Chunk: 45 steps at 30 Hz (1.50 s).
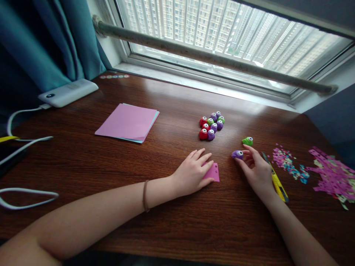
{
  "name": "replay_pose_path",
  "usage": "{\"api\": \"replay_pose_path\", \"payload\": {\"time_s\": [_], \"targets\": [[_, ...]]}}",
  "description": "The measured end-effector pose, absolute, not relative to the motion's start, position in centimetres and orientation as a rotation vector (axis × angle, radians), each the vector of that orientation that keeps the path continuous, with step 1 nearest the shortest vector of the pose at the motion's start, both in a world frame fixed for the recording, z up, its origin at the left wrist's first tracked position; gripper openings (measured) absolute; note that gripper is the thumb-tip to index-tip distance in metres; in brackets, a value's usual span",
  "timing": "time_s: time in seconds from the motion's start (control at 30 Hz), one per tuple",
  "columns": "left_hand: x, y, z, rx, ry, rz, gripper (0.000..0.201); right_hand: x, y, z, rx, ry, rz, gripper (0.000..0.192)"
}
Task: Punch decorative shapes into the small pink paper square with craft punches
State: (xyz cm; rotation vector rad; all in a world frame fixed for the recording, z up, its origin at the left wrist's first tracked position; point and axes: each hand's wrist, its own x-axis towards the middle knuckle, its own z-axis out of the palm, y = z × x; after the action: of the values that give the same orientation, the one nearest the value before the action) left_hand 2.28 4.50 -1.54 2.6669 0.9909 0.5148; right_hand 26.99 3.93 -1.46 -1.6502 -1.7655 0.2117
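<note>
My left hand (192,171) lies flat with fingers spread, partly covering a small pink paper piece (214,172) on the table. A few tiny shapes are punched near that paper's right edge. To its right, my right hand (253,168) pinches a purple craft punch (237,154) between thumb and fingers. Just behind it sits a green craft punch (247,141), close to the fingertips. A yellow utility knife (279,184) lies beside the right wrist, partly hidden by the hand. Farther back, several red, purple and green craft punches (213,127) stand in a cluster.
A stack of pink and blue paper sheets (126,122) lies left of centre. Punched confetti (291,162) and a heap of pink paper scraps (332,175) are at the right. A white power bank (69,93) with a white cable (27,109) sits at the far left.
</note>
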Motion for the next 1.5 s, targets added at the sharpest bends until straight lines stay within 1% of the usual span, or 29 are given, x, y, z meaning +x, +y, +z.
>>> {"api": "replay_pose_path", "payload": {"time_s": [0.17, 0.43, 0.57, 0.63, 0.7, 0.73, 0.77, 0.87, 0.97, 1.13, 1.5], "targets": [[2.2, 4.5, -1.4, 2.648, 0.978, 0.53, 0.045, 27.8, 4.7, -2.0, -1.724, -1.663, 0.205, 0.047], [2.3, 4.6, -1.3, 2.584, 0.972, 0.579, 0.039, 28.7, 5.2, -2.6, -1.736, -1.681, 0.142, 0.046], [2.2, 4.6, -1.2, 2.553, 0.97, 0.582, 0.032, 28.2, 4.9, -2.1, -1.724, -1.719, -0.028, 0.045], [2.2, 4.6, -1.2, 2.541, 0.975, 0.582, 0.031, 27.3, 4.4, -1.6, -1.649, -1.75, -0.11, 0.039], [2.2, 4.6, -1.2, 2.535, 0.986, 0.588, 0.034, 26.2, 3.6, -1.2, -1.517, -1.855, -0.007, 0.023], [2.2, 4.6, -1.2, 2.535, 0.991, 0.593, 0.037, 25.6, 3.2, -1.0, -1.442, -1.932, 0.121, 0.014], [2.2, 4.6, -1.2, 2.537, 0.996, 0.596, 0.039, 25.1, 2.9, -1.0, -1.373, -2.003, 0.264, 0.01], [2.3, 4.5, -1.3, 2.536, 1.013, 0.604, 0.045, 23.8, 2.4, -1.1, -1.293, -2.084, 0.577, 0.01], [2.3, 4.5, -1.4, 2.528, 1.028, 0.608, 0.046, 23.2, 2.5, -1.3, -1.35, -2.046, 0.699, 0.008], [2.4, 4.5, -1.3, 2.507, 1.039, 0.606, 0.045, 23.0, 2.9, -1.6, -1.416, -2.036, 0.711, 0.004], [2.3, 4.6, -1.4, 2.512, 1.051, 0.571, 0.042, 23.0, 2.5, -1.6, -1.401, -2.084, 0.641, 0.007]]}}
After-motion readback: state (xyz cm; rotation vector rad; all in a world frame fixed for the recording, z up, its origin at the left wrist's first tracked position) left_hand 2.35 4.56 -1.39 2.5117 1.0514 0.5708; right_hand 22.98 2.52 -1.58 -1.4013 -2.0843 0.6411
